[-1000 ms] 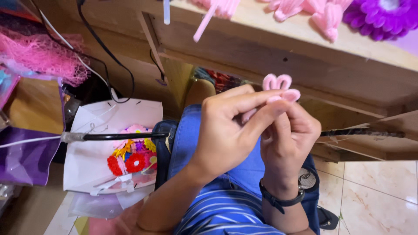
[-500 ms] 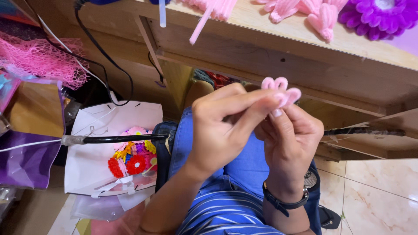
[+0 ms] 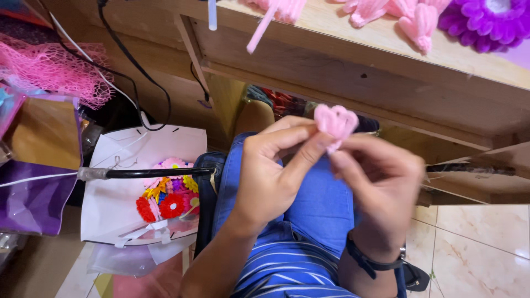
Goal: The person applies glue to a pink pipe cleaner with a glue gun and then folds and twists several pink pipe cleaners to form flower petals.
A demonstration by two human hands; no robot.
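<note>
A small pink fuzzy petal piece (image 3: 335, 122), made of bent pipe cleaner, is pinched between both hands above my lap. My left hand (image 3: 279, 174) grips it from the left with thumb and forefinger. My right hand (image 3: 381, 182) holds its lower end from the right; a dark watch sits on that wrist. Blue jeans and a striped shirt lie beneath the hands.
A wooden table (image 3: 359, 60) stands ahead with pink petal pieces (image 3: 411, 19) and a purple flower (image 3: 486, 22) on top. A white bag (image 3: 127, 182) of colourful flowers sits on the floor at left, crossed by a black cable (image 3: 154, 173). Pink netting (image 3: 49, 69) lies far left.
The hands and pink piece have shifted slightly left and down in view. The right fingers have slid lower along the piece's stem.
</note>
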